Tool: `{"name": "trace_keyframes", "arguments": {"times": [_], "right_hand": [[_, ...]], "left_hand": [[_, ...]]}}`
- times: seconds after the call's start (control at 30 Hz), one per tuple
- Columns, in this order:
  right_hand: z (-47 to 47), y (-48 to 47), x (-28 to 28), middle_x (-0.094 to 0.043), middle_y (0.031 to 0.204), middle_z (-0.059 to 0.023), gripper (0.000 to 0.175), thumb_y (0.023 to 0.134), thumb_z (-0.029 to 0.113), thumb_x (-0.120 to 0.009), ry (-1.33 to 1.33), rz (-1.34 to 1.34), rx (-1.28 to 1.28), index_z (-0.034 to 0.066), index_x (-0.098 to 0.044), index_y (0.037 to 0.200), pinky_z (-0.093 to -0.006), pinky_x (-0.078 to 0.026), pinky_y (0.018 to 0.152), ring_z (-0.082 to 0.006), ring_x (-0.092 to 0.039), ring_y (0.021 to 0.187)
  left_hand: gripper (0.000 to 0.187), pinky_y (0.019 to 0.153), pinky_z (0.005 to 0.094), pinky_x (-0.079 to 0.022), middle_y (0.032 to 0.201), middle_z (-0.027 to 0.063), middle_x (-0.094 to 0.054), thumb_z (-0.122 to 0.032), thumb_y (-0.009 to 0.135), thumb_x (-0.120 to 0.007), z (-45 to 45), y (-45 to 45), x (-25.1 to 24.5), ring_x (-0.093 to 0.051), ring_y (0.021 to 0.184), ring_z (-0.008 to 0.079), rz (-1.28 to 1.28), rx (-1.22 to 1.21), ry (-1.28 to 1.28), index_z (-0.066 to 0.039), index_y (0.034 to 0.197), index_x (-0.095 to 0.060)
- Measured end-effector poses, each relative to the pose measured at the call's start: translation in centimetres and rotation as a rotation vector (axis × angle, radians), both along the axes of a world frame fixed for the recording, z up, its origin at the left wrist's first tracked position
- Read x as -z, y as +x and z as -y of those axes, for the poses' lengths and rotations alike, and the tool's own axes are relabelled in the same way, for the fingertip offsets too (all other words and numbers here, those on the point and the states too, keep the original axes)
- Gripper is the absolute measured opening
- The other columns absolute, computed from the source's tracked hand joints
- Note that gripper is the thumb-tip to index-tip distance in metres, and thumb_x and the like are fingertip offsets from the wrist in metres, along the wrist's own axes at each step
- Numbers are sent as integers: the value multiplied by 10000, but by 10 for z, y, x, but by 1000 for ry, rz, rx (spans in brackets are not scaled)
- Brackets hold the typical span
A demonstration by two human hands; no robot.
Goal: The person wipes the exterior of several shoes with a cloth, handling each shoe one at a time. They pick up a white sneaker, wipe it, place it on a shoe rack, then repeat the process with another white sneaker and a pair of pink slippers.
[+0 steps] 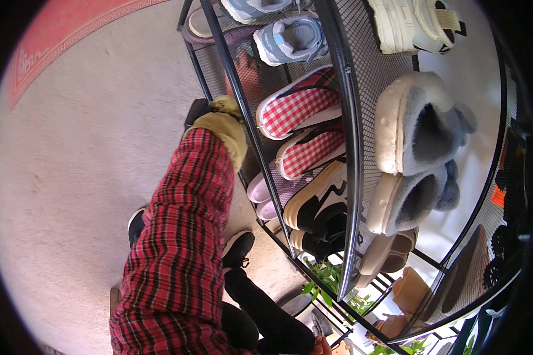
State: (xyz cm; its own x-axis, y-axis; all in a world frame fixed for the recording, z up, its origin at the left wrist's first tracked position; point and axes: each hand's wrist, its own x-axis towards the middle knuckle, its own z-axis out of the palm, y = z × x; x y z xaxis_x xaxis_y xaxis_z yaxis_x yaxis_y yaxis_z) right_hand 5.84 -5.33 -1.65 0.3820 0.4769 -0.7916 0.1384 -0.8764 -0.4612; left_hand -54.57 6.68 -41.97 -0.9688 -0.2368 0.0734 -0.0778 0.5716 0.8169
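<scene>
My left arm, in a red plaid sleeve with an olive cuff, reaches up to a black metal-mesh shoe rack (348, 133). My left hand (247, 73) is blurred inside the rack's lower part, beside a dark surface and left of the grey-blue sneakers (293, 40); its fingers are unclear. A small black object (196, 112) shows beside the cuff. Red-and-white checked slippers (300, 111) lie just right of the cuff. At the bottom edge, what appears to be my right hand (322, 346) is partly visible by a black-trousered knee; its grip is hidden.
The top shelf holds fluffy grey slippers (426, 128), a cream shoe (408, 26) and brown slippers (388, 257). Black-and-tan shoes (320, 204) and lilac footwear (266, 195) sit lower. Green plants (331, 279) stand below the rack in the picture. A red mat (71, 31) lies upper left.
</scene>
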Motion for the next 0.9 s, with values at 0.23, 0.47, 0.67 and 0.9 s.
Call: {"name": "trace_keyframes", "arguments": {"times": [0.23,0.47,0.67,0.9], "right_hand": [[16,27,9,-405,552,57,160,934,217,-444,12,-352,-87,100,-547,901,-163,-250,314,-28,-341,400],[8,16,9,-272,456,67,397,925,347,-431,7,43,166,184,-393,566,-179,-215,310,-50,-243,349],[22,-5,-5,-409,481,52,338,951,325,-357,5,-470,-49,95,-604,938,-175,-268,311,-55,-301,346],[28,-9,-3,-488,503,21,324,961,305,-341,-5,-597,-126,84,-577,995,-173,-270,305,-75,-304,330]], "left_hand": [[448,844,419,-410,1350,213,-350,-119,751,-541,133,44,-8,-491,993,355,35,411,-279,-58,1193,-520],[419,871,416,-425,1283,196,-436,-125,747,-570,192,22,-7,-513,990,377,-284,233,-55,-81,1164,-555],[366,783,396,-476,1181,96,-540,-41,720,-537,144,77,4,-523,940,318,-303,727,-123,-119,1069,-615],[332,823,367,-474,1009,110,-629,-52,691,-551,125,181,-7,-541,1010,324,239,1198,102,-153,984,-670]]}}
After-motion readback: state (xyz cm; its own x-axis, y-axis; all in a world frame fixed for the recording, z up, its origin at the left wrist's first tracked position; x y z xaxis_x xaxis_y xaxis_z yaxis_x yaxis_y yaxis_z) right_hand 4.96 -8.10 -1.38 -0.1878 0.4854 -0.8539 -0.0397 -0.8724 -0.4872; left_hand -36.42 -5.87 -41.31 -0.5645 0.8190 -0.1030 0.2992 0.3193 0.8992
